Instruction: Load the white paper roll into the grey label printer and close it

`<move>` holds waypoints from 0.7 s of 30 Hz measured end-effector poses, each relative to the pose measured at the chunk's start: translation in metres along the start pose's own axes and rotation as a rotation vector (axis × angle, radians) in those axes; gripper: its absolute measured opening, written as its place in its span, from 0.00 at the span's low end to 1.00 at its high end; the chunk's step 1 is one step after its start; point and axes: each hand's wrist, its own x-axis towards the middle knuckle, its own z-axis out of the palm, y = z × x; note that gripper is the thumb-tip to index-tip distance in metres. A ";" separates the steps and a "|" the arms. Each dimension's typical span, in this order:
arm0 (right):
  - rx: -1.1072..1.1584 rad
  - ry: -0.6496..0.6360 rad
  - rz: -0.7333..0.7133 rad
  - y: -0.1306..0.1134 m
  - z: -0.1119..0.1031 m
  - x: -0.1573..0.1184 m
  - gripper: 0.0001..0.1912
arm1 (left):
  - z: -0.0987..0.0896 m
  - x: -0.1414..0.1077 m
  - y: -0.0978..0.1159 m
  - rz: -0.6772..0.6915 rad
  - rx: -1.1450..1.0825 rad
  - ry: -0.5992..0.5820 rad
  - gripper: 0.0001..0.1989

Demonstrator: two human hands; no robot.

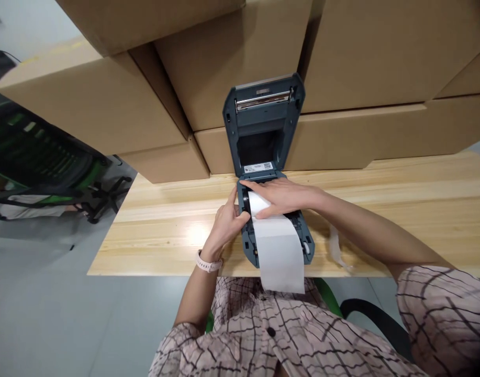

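A dark grey label printer [248, 246] lies on the wooden table with its lid [243, 128] raised and leaning back. In its bay sits a white label roll [257, 202], and a wide strip of label paper [281, 254] runs from it over the printer's front and past the table edge. My right hand [285, 196] reaches across the bay, its thumb and fingers around the roll. My left hand [229, 221] grips the printer's left side, thumb over the inner edge by the roll holder and index finger along the outside. The right end of the roll is hidden.
Stacked cardboard boxes [342, 139] stand close behind the printer along the back of the table [169, 225]. A torn paper strip [335, 246] lies right of the printer, near the front edge. A black and green office chair [39, 157] is at the left.
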 end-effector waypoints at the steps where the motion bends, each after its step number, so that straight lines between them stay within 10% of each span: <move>1: 0.002 -0.018 0.015 -0.001 -0.002 0.002 0.60 | 0.000 0.000 0.001 0.001 0.000 -0.003 0.49; 7: 0.227 0.000 -0.190 -0.001 -0.041 -0.035 0.62 | -0.001 -0.002 -0.004 -0.009 -0.048 -0.024 0.48; 11: 0.384 0.249 -0.298 0.028 -0.060 -0.091 0.58 | 0.000 -0.002 -0.005 0.001 -0.053 -0.027 0.48; 16: 0.429 0.500 -0.040 0.081 -0.035 -0.126 0.60 | 0.001 -0.002 -0.007 -0.002 -0.071 0.002 0.49; 21: 0.513 0.555 0.203 0.107 0.001 -0.104 0.62 | 0.003 -0.001 -0.015 0.006 -0.132 0.029 0.47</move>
